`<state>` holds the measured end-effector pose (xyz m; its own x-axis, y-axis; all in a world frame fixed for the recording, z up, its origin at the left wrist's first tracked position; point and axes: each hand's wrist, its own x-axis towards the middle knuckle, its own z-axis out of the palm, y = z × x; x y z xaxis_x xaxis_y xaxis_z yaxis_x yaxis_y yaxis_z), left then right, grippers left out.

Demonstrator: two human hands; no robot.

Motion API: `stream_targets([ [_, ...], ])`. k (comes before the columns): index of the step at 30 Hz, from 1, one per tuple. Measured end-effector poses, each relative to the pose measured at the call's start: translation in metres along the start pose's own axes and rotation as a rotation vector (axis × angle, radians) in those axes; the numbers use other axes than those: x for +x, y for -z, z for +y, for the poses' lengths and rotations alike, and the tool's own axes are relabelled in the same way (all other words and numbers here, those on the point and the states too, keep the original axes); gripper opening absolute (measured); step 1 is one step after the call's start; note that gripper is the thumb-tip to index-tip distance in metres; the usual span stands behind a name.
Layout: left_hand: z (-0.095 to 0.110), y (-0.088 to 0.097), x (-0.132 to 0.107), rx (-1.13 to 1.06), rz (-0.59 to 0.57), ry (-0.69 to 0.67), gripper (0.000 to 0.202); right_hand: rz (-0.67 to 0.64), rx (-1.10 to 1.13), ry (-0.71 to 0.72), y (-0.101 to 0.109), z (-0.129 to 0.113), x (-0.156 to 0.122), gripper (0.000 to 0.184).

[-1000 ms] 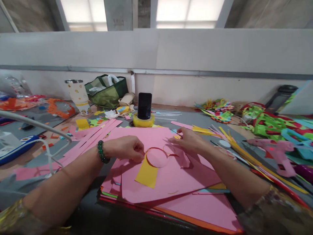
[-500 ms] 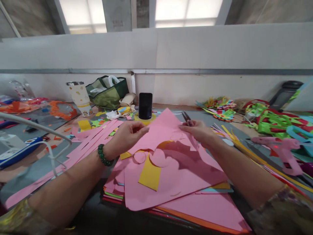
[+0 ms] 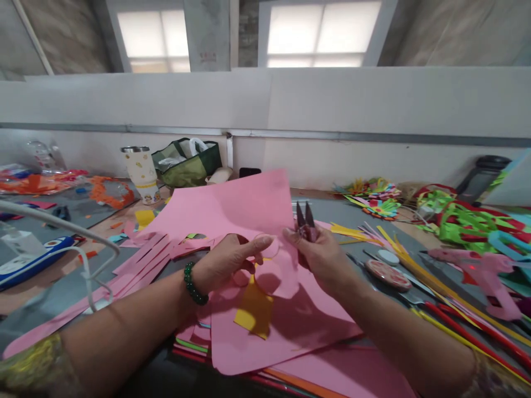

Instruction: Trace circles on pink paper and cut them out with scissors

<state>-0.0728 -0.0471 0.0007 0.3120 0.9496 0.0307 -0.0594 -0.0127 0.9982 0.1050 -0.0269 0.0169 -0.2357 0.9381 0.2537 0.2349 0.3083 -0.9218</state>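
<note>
A large pink craft sheet [image 3: 232, 204] is raised above the stack, with rounded cutouts along its lower part. My right hand [image 3: 321, 257] grips its right edge with the thumb. That same hand also holds a pair of dark scissors [image 3: 306, 218], their blades pointing up and slightly apart. My left hand [image 3: 232, 260], wearing a green bead bracelet, is closed at the sheet's lower cut edge, thumb on top and fingers curled; the fingertips are partly hidden. Below lie a yellow piece [image 3: 255, 312] and another pink sheet [image 3: 249, 354] on the stack.
Pink strips [image 3: 145, 265] lie on the left, near a white cable and a blue power strip [image 3: 37, 257]. A pink glue gun [image 3: 477, 260], a round red-patterned object [image 3: 388, 275] and yellow strips lie right. A tumbler [image 3: 141, 171] and green bag [image 3: 191, 168] stand behind.
The pink sheet has turned and swung left, now covering most of the phone. My left hand has moved right to its cut edge. My right hand has come lower and left with the scissors.
</note>
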Motion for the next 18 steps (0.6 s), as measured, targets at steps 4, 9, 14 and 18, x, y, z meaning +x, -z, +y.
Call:
stream_targets([
  [4, -0.002, -0.002, 0.0, -0.058, 0.038, -0.095, 0.032, -0.058, 0.051, -0.01, -0.002, -0.004, -0.004, 0.038],
  [9, 0.004, 0.001, 0.005, -0.296, 0.285, -0.039, 0.031, -0.043, 0.155, -0.038, 0.012, -0.009, -0.005, 0.05],
  [14, 0.004, -0.003, 0.008, -0.409, 0.36, -0.147, 0.031, -0.197, 0.391, -0.087, -0.006, -0.015, -0.032, 0.045],
  [18, -0.004, -0.012, 0.008, -0.244, 0.395, -0.116, 0.05, -0.386, 0.472, -0.127, -0.028, -0.011, -0.046, 0.042],
])
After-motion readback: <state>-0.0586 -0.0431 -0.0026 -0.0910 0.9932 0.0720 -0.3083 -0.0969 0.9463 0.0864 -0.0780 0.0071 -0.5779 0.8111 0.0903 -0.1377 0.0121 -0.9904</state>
